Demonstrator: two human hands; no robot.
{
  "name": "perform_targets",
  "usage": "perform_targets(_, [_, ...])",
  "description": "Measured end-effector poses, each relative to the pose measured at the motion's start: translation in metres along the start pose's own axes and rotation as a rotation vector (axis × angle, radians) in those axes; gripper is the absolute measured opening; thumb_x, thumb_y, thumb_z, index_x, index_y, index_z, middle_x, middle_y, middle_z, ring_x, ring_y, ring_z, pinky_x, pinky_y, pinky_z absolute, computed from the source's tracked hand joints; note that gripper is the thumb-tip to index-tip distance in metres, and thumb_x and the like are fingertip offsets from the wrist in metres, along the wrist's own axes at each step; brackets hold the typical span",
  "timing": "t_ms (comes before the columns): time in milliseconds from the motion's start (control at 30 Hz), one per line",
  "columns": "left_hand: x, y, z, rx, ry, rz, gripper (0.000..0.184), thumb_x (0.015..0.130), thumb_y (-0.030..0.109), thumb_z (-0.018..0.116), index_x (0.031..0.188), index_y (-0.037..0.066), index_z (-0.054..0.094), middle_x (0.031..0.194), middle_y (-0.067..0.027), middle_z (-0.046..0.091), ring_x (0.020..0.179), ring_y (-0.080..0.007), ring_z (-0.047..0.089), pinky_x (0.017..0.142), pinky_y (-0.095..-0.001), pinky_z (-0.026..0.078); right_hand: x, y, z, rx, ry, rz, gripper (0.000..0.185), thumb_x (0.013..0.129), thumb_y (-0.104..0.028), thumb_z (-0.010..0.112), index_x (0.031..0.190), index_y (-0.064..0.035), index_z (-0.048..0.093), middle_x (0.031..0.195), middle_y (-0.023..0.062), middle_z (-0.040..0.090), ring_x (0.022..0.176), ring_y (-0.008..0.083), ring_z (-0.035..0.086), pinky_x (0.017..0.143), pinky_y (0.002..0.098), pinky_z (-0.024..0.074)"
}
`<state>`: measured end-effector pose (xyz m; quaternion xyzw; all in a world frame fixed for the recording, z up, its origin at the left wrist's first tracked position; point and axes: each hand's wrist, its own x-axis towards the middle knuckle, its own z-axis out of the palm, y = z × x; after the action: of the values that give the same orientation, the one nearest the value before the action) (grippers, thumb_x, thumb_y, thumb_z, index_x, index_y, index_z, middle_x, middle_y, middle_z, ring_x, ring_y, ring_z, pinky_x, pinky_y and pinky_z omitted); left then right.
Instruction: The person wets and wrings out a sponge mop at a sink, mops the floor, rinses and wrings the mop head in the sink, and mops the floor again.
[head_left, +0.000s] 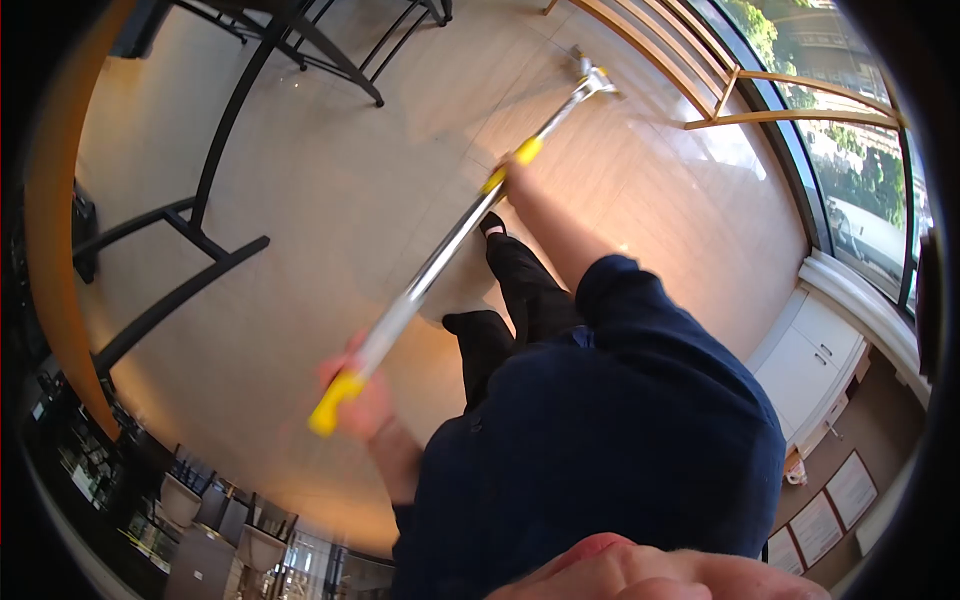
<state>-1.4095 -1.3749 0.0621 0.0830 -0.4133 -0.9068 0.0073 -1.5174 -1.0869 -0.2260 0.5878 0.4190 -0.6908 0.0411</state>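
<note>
A mop with a silver pole (450, 245) and yellow grips runs diagonally across the head view. My left hand (362, 405), blurred by motion, is closed around the pole's lower-left end, by the yellow end grip. Farther up the pole, my right hand (512, 178) is wrapped around it between two yellow sections. The mop head (596, 82), pale and grey, rests at the far end against the tiled floor (330, 190); its underside is hidden. My feet in dark shoes (490, 224) stand close beside the pole.
A slatted wooden bench or chair (690, 80) stands beside the window (850, 180) at upper right. Black metal furniture legs (205, 160) stand at left, under a wooden tabletop edge (60, 200). A white cabinet (808, 350) is at right. Chairs (262, 545) appear at lower left.
</note>
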Motion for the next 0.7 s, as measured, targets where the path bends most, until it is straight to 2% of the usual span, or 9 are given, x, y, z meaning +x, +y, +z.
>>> perform_targets(33, [0.01,-0.027,0.035,0.349,-0.097,0.032,0.019,0.074,0.018,0.048,0.085,0.002,0.049,0.086,-0.0082,0.052,0.094,-0.0313,0.046,0.09,-0.0428,0.029,0.017,-0.028,-0.021,0.089,-0.007,0.006,0.022,0.077,-0.027,0.047,0.072,-0.0067,0.044,0.058,0.0088,0.047,0.05,0.0221,0.049,0.047,0.0349,0.043])
perform_targets(100, [0.005,-0.059,0.066,0.434,-0.259,-0.029,0.017,0.066,-0.001,0.049,0.082,0.003,0.047,0.086,-0.009,0.052,0.096,-0.0276,0.047,0.087,-0.0374,0.031,0.028,-0.061,-0.055,0.177,0.005,0.078,0.024,0.078,-0.029,0.045,0.08,-0.0057,0.042,0.057,0.0078,0.044,0.05,0.0213,0.049,0.047,0.0374,0.0439])
perform_targets(200, [-0.026,-0.05,0.043,0.467,-0.326,-0.042,0.021,0.063,0.001,0.051,0.083,0.003,0.047,0.089,-0.01,0.052,0.097,-0.0278,0.046,0.087,-0.0373,0.031,0.015,-0.037,-0.061,0.066,0.049,0.051,0.025,0.079,-0.03,0.043,0.086,-0.0062,0.04,0.055,0.0059,0.042,0.049,0.0213,0.048,0.046,0.0383,0.0443])
perform_targets(233, [-0.042,-0.033,0.023,0.477,-0.273,-0.005,0.02,0.064,0.003,0.052,0.084,0.003,0.047,0.089,-0.0101,0.053,0.097,-0.0284,0.047,0.087,-0.0383,0.031,0.016,-0.007,-0.058,0.134,-0.048,0.197,0.023,0.08,-0.029,0.042,0.088,-0.0072,0.041,0.057,0.0071,0.045,0.05,0.0219,0.05,0.047,0.0388,0.0445])
perform_targets(300, [-0.083,0.022,-0.028,0.493,-0.112,0.109,0.02,0.071,0.012,0.051,0.088,0.002,0.047,0.089,-0.0118,0.054,0.093,-0.0313,0.048,0.085,-0.0434,0.033,-0.032,0.081,-0.028,-0.035,-0.079,0.02,0.021,0.08,-0.024,0.041,0.087,-0.0052,0.042,0.059,0.0101,0.051,0.05,0.0232,0.052,0.043,0.0381,0.0433])
perform_targets(333, [-0.108,0.065,-0.048,0.805,0.042,0.145,0.019,0.074,0.015,0.047,0.088,0.002,0.046,0.083,-0.0133,0.055,0.086,-0.035,0.05,0.081,-0.0481,0.035,-0.021,0.16,-0.016,-0.286,-0.053,0.015,0.02,0.077,-0.022,0.047,0.085,-0.0037,0.043,0.061,0.0098,0.052,0.051,0.0224,0.053,0.041,0.0354,0.0436])
perform_targets(367, [-0.132,0.102,-0.067,0.603,0.087,0.279,0.02,0.074,0.018,0.045,0.084,0.001,0.046,0.075,-0.0132,0.055,0.079,-0.0353,0.052,0.077,-0.0497,0.038,-0.14,0.145,0.008,-0.497,0.036,0.027,0.022,0.073,-0.018,0.054,0.084,-0.0027,0.043,0.066,0.0099,0.054,0.054,0.0215,0.055,0.042,0.0333,0.0452])
perform_targets(533, [-0.246,0.254,-0.099,0.667,0.248,0.67,0.021,0.067,0.026,0.046,0.068,0.006,0.038,0.054,-0.0034,0.039,0.055,-0.0191,0.043,0.054,-0.0324,0.033,-0.353,0.223,0.041,-0.393,-0.516,0.543,0.025,0.07,-0.014,0.057,0.087,-0.0021,0.043,0.075,0.0108,0.053,0.066,0.0241,0.057,0.054,0.0364,0.0494])
perform_targets(700, [-0.289,0.254,-0.151,0.562,0.274,0.786,0.02,0.063,0.024,0.047,0.068,0.007,0.039,0.055,-0.0042,0.042,0.055,-0.0184,0.044,0.055,-0.0327,0.035,-0.374,0.269,0.052,-0.377,-0.436,0.427,0.021,0.071,-0.014,0.056,0.085,-0.0024,0.046,0.075,0.01,0.053,0.068,0.0239,0.056,0.055,0.0379,0.0488])
